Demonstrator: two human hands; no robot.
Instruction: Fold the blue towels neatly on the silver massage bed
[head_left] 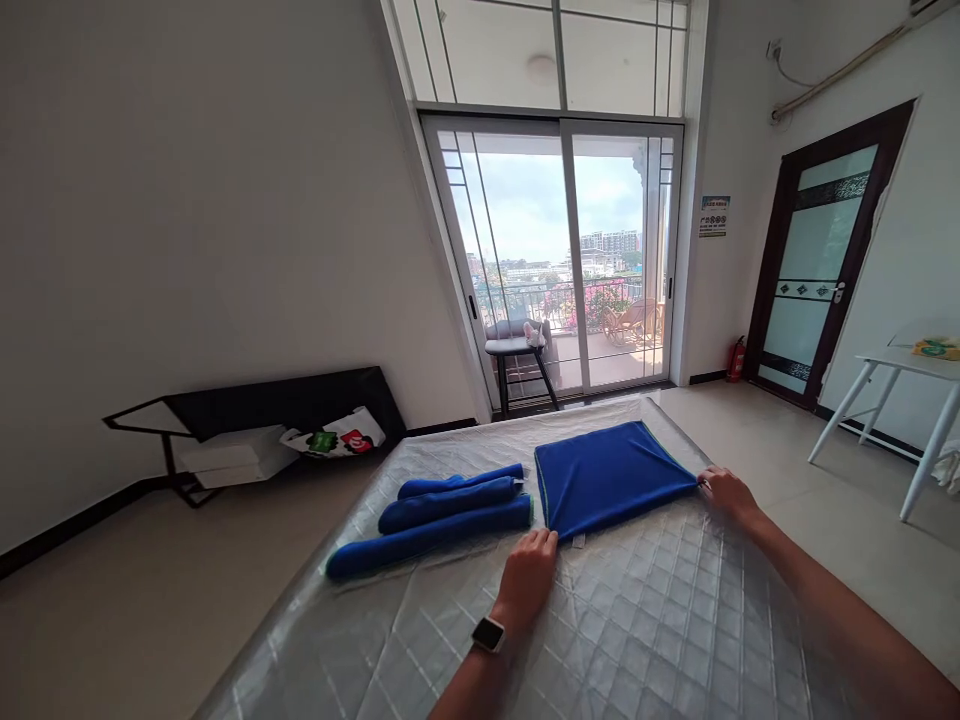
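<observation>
A blue towel [611,475] with a green-stitched edge lies spread on the plastic-covered mattress [637,620]. My left hand [529,570], below a watch on the wrist, is closed on its near left corner. At the near right corner, my right hand [727,494] pinches the cloth. Small creases run from both gripped corners, and a white tag [578,541] sticks out along the near edge. To the left of the towel lie several rolled blue towels: a long roll [431,538] nearest me, a middle roll [450,505] and a thinner one [459,482] behind.
A black bench [285,400] with a white box [232,455] stands by the left wall. Beyond the mattress are a stool [517,347] and sliding glass doors [562,260]. A white table [915,362] and a fire extinguisher [736,360] are on the right.
</observation>
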